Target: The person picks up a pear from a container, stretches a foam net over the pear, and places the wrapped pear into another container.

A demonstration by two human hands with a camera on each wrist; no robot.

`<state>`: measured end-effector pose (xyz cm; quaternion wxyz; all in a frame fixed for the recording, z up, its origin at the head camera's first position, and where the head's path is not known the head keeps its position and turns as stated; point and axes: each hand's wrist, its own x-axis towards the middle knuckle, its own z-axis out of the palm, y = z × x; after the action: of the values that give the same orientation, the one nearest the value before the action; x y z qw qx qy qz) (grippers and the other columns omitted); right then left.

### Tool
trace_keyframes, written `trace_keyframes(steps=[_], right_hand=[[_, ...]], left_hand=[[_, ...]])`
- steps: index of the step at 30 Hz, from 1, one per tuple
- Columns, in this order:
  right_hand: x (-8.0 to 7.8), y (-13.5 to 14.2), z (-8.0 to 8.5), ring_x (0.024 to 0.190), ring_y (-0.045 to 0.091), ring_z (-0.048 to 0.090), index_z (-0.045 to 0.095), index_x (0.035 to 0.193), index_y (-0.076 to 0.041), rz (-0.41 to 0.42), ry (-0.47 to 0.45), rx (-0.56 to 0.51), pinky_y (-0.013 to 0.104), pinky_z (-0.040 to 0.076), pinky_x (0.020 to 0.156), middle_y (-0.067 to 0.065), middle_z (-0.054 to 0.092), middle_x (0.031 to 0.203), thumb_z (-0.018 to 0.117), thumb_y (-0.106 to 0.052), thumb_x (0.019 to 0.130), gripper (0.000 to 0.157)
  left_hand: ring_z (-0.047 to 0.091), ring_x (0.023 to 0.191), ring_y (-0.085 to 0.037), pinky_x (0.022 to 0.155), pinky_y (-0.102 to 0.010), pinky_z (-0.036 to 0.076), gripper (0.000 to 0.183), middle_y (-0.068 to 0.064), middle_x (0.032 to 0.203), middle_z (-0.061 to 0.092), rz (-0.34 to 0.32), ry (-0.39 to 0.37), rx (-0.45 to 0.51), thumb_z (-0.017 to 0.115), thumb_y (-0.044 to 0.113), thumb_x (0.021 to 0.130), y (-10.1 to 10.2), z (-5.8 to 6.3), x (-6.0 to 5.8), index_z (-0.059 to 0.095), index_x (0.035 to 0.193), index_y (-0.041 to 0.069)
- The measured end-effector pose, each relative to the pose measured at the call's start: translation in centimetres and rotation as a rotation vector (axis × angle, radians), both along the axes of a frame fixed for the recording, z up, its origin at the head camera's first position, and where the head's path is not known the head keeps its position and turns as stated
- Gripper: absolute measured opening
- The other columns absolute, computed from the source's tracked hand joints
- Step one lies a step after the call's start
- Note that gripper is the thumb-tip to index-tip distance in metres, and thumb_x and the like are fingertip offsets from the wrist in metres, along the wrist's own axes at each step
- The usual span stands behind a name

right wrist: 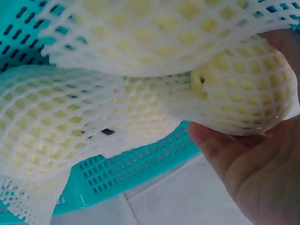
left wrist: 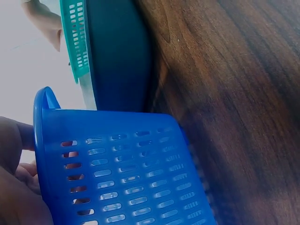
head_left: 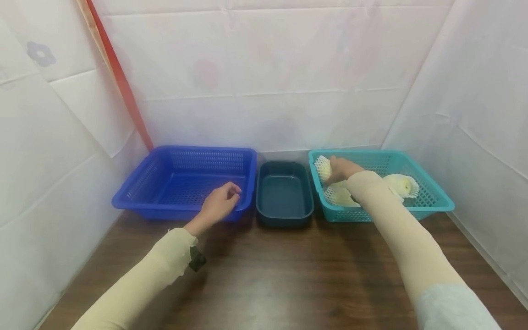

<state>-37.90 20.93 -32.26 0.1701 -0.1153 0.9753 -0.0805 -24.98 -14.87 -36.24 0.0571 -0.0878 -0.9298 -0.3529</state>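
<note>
My right hand reaches into the left end of the turquoise basket and grips a pale yellow fruit in a white foam net, thumb and fingers around its sides. Several more netted fruits lie in that basket, including one netted fruit at its right; my forearm partly covers the group. Over the near right part of the blue basket, my left hand hangs with loosely curled fingers and nothing visible in them. From the left wrist, that hand shows beside the blue rim; whether it touches is unclear.
Between the two baskets stands a small dark teal tray. All three are on a brown wooden table. White sheeting rises behind and at both sides, with a red strip at the back left.
</note>
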Motion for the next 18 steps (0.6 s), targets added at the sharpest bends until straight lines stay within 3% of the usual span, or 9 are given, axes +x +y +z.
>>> trace_keyframes(steps=[5,12,18], right_hand=[[0.1,-0.1,0.0,0.137,0.048,0.014,-0.004,0.147,0.008,-0.062,-0.069,0.005,0.061,0.022,0.105,0.031,0.009,0.152,0.073,-0.040,0.080,0.112],[0.6,0.0,1.1,0.137,0.049,0.007,-0.006,0.148,0.004,-0.063,-0.122,0.023,0.067,0.019,0.103,0.030,0.001,0.153,0.068,-0.051,0.082,0.114],[0.9,0.4,3.2,0.138,0.049,0.003,-0.005,0.145,0.013,0.028,-0.076,-0.040,0.060,0.013,0.108,0.035,-0.001,0.151,0.059,-0.031,0.093,0.093]], left_hand=[[0.060,0.093,-0.027,0.081,-0.046,0.047,0.018,-0.008,0.099,0.066,0.000,0.001,-0.016,0.054,0.015,0.093,0.2,0.1,0.0,0.062,0.107,0.006],[0.059,0.094,-0.027,0.082,-0.046,0.047,0.021,-0.009,0.100,0.066,-0.010,-0.009,-0.042,0.054,0.017,0.094,0.1,0.2,-0.3,0.061,0.109,0.005],[0.059,0.095,-0.029,0.085,-0.046,0.047,0.021,-0.012,0.100,0.065,-0.049,0.023,0.010,0.053,0.014,0.095,-0.3,1.0,-1.1,0.060,0.110,0.002]])
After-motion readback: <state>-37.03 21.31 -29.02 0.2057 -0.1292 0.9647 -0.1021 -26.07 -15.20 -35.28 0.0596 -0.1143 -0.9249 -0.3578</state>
